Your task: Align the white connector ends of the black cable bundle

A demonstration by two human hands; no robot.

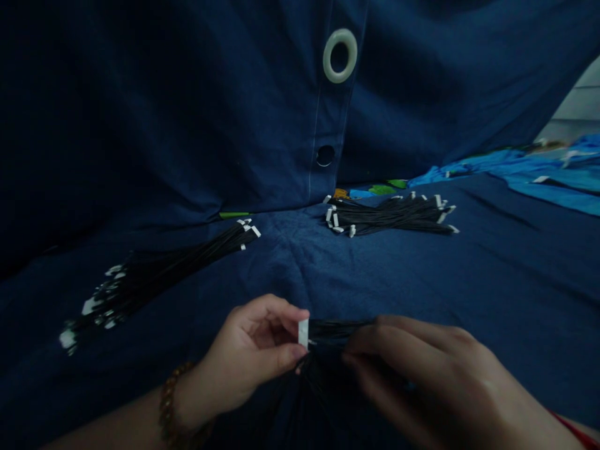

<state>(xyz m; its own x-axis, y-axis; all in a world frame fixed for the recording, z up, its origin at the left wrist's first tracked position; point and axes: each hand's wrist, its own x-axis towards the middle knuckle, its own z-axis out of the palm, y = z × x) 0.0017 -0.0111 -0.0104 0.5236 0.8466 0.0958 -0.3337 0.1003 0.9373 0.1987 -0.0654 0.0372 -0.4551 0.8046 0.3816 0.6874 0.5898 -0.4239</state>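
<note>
My left hand (257,350) pinches a small white connector (303,334) between thumb and fingertips, near the bottom centre. Black wires (337,330) run from the connector toward my right hand (422,369), whose thumb and fingers are pressed together beside them. Whether those fingers grip a wire is hard to make out in the dim light. More dark wires hang below the connector, between the two hands. A beaded bracelet circles my left wrist.
On the dark blue cloth (300,262) lie two bundles of black wires with white ends, one at the left (173,269) and one beyond my right hand (389,214). A blue curtain with rings (340,56) hangs behind. Bright blue fabric (506,169) lies at right.
</note>
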